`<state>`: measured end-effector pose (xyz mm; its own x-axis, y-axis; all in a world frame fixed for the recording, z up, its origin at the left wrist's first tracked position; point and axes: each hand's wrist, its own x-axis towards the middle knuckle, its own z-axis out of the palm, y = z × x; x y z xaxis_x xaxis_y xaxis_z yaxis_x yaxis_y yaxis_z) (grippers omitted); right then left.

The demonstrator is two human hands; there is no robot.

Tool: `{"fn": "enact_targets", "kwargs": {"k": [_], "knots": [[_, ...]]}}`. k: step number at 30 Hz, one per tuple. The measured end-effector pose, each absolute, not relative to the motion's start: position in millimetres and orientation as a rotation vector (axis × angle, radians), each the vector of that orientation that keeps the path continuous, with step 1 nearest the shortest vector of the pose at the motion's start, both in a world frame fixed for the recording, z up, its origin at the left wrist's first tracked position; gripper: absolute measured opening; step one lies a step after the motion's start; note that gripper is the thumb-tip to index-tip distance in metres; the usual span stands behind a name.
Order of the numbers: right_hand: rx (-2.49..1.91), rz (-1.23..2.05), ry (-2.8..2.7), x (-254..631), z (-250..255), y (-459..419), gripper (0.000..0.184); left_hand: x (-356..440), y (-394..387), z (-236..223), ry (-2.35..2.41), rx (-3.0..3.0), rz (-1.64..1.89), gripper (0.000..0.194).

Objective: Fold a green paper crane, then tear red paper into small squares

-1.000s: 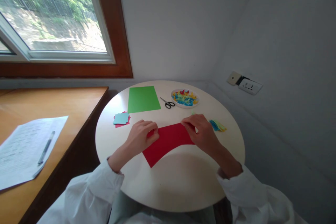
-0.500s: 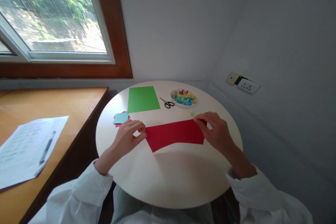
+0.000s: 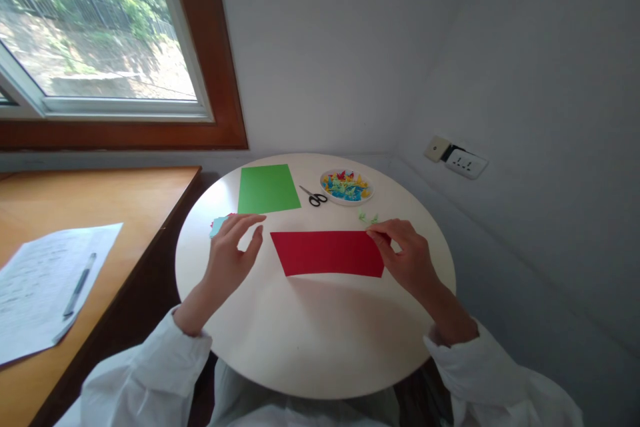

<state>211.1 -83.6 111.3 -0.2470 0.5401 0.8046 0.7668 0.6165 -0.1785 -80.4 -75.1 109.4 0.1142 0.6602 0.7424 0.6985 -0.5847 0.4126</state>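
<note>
A strip of red paper (image 3: 327, 255) stretches crosswise in front of me, above the round white table (image 3: 320, 340). My right hand (image 3: 406, 250) pinches its upper right corner between thumb and fingers. Just left of the paper's other end, my left hand (image 3: 233, 250) has thumb and fingers apart and holds nothing. Partly behind that hand lies a small stack of light blue and red paper (image 3: 217, 225). Pale green paper cuttings (image 3: 367, 217) lie just beyond the strip, near my right fingertips.
Toward the back of the table are a green paper sheet (image 3: 269, 188), black-handled scissors (image 3: 315, 199) and a white plate (image 3: 345, 202) of colourful paper cuttings. On the wooden desk (image 3: 115, 190) at left, a pen (image 3: 80, 285) rests on written sheets (image 3: 43, 267). Wall sockets (image 3: 466, 163) are at right.
My hands have spread apart and the red paper has straightened out, shifting to the right. My left hand has let go of its left end; my right hand still grips the other corner.
</note>
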Motion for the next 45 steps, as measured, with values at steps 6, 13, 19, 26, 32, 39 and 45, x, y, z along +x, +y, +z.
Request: {"fn": "enact_targets", "kwargs": {"k": [6,13,19,26,32,39,45], "knots": [[-1.013,-0.298,-1.901,202.3,107.5,-85.1,0.014,-56.0,-70.5,102.7,-1.182,-2.552,-1.257,0.021],[-0.969,-0.279,-1.881,202.4,99.6,-85.7,0.013,-53.0,-68.0,100.7,-1.226,-2.619,-1.091,0.026],[-1.084,-0.453,-1.894,188.8,91.6,-84.4,0.014,-50.4,-69.8,100.5,-1.187,-2.615,-0.970,0.029],[-0.987,-0.504,-2.031,141.0,92.4,-91.4,0.012,-42.6,-76.1,104.5,-1.068,-2.548,-0.771,0.030],[-0.915,-0.514,-2.030,126.0,96.2,-90.0,0.011,-43.6,-79.7,104.7,-1.030,-2.557,-0.737,0.029],[-0.950,-0.479,-2.102,136.5,96.8,-91.0,0.012,-49.0,-81.5,107.0,-1.015,-2.549,-0.793,0.028],[-0.958,-0.496,-2.124,142.9,98.3,-90.2,0.011,-49.2,-82.3,111.8,-0.972,-2.553,-0.838,0.029]]}}
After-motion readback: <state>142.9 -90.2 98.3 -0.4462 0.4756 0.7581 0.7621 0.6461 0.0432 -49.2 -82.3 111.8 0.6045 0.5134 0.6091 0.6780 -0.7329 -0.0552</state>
